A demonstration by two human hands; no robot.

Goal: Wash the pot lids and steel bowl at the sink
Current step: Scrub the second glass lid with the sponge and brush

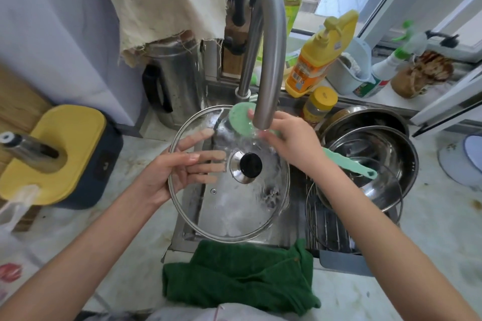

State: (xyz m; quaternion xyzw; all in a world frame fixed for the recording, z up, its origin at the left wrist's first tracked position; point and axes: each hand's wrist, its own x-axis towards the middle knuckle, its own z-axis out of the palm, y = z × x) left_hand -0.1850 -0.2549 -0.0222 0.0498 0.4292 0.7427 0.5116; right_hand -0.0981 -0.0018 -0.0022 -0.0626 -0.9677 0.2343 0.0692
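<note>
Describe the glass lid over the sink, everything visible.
The glass lid is round, clear glass with a steel rim, a black knob on a steel disc, and a small vent hole. It is wet, held over the sink under the running faucet. The left hand holds its left rim, fingers showing through the glass; the right hand presses a green brush to its far edge.

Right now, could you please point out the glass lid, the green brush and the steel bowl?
glass lid point(234, 211): head view, wet glass pane.
green brush point(241, 118): head view, round pad.
steel bowl point(386, 146): head view, inner wall.
</note>
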